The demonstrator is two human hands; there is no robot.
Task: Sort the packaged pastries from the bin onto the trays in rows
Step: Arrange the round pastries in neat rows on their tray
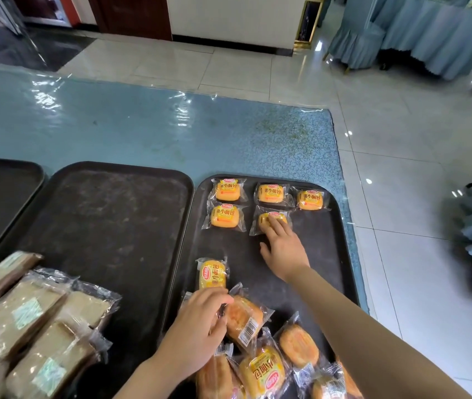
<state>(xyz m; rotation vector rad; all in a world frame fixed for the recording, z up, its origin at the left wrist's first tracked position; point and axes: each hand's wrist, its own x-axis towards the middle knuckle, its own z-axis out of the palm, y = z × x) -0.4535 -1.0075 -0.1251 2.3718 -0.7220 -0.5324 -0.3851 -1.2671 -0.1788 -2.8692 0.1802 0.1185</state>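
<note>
Five yellow bread packets already sit at the far end of the right-hand tray (341, 254), three in the far row and two in the row nearer the person, and the right hand (282, 243) lies with fingers spread flat on the fifth packet (272, 223), pressing it into place rather than gripping it. That packet sits slightly skewed and its far edge seems to touch the wrapper of the middle far-row packet (270, 193), so any further push toward the far rim could shove that neighbour out of line. At the near end of the same tray, the left hand (200, 321) curls over a loose packet (243, 315) lying label-down, fingers closed around its wrapper edge; whether the hold is firm cannot be told. Slick film pinched only at the edge is likely to slip or twist on lifting. One upright-turned packet (212, 274) lies just beyond that hand, and the pile of packets (263, 370) crowds the near rim, so dragging one out may spill others over the edge. On the middle tray (108, 214), left of the landmark tray, brown sandwich packets (27, 318) overlap loosely, and a sweeping forearm could nudge them.
</note>
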